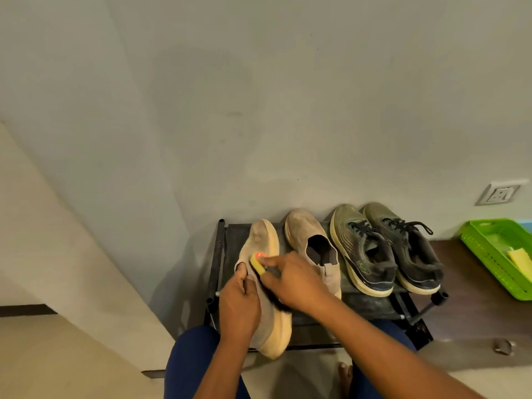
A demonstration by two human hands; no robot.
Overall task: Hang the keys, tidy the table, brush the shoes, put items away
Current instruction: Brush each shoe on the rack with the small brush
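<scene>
One shoe point(266, 286) is tipped on edge at the rack's point(218, 254) front, left hand point(240, 306) curled round its heel, right hand point(290, 280) clamped on the brush point(258, 263); hard strokes could twist it loose and drop it

The left hand point(240, 306) grips a beige slip-on shoe point(266, 283) at its opening, above the black shoe rack point(220, 254). The right hand point(293, 283) holds a yellow shoe brush point(257, 262) against it.
</scene>
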